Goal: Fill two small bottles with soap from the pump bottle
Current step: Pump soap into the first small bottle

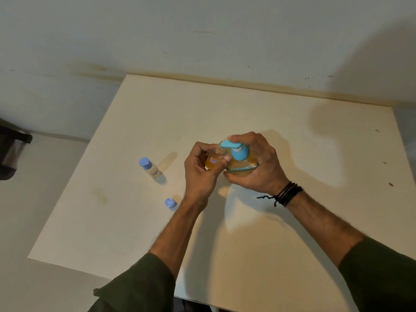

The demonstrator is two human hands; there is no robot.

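Centrally on the pale table [292, 143], the pump bottle [242, 164] stands with amber soap inside and a light blue pump head [233, 147] whose spout points left. The right hand [254, 163] wraps around this bottle from the right side, thumb low along its near edge, and one fingertip lies on top of the pump head. Just to the left, the left hand [201, 170] grips a small open bottle [213, 159], pinched between curled fingers and thumb, its mouth tucked right under the spout. That small bottle is clear plastic, holds amber liquid, and carries a little red and blue label. Both forearms reach in from the near edge, with dark olive sleeves [139, 287] pushed back, and a black corded bracelet [287, 193] circles the right wrist.

Further left on the table stands a second small bottle [151, 168], upright, capped in light blue, its contents pale and cloudy. A loose light blue cap [170, 203] sits nearer, beside the left wrist, apart from both bottles.

Matte and cream-coloured, the tabletop has faint yellowish stains on the left part and a few dark specks at the right. Its far edge meets a scuffed off-white wall [202, 30]. A dark object [11, 149] shows at the left margin; what it is I cannot tell.
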